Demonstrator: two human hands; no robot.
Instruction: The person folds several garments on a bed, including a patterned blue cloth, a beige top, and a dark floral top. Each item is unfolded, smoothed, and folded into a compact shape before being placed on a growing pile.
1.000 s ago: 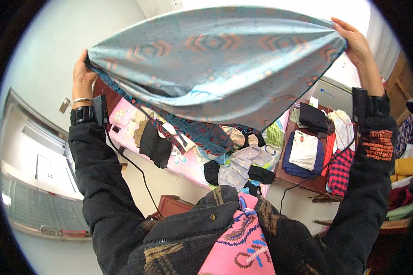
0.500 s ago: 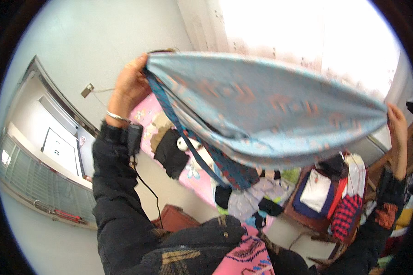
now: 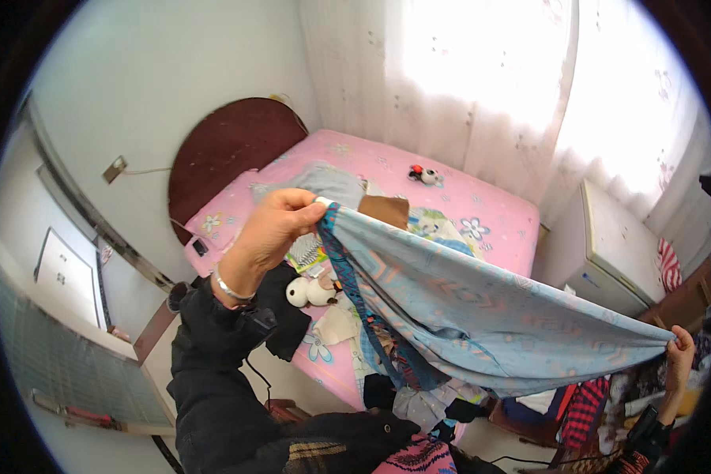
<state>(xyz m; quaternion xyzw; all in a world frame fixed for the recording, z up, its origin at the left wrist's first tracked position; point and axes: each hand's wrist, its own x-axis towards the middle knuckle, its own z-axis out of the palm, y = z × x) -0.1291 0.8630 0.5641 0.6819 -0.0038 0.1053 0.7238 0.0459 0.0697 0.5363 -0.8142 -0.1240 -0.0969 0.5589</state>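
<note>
A light blue patterned cloth (image 3: 482, 316) hangs stretched between my two hands, its upper edge slanting down to the right. My left hand (image 3: 280, 225) pinches its upper left corner between thumb and fingers. A darker blue patterned strip (image 3: 347, 276) falls from that corner and runs down along the cloth's side. At the far right, my right hand (image 3: 679, 351) grips the opposite corner. The cloth sags in folds in the middle and hides part of the bed behind it. Whether it is a garment or a plain sheet, I cannot tell.
A bed (image 3: 498, 201) with a pink flowered cover and dark headboard (image 3: 221, 162) lies ahead. On it are a black-and-white plush toy (image 3: 312, 291), a smaller toy (image 3: 425, 174) and several clothes. A white chest-like cabinet (image 3: 600, 253) stands right, near folded clothes (image 3: 584, 411).
Both hands have come down with the cloth, which hung higher before. My view has shifted upward, so more of the bed, headboard and white cabinet shows.
</note>
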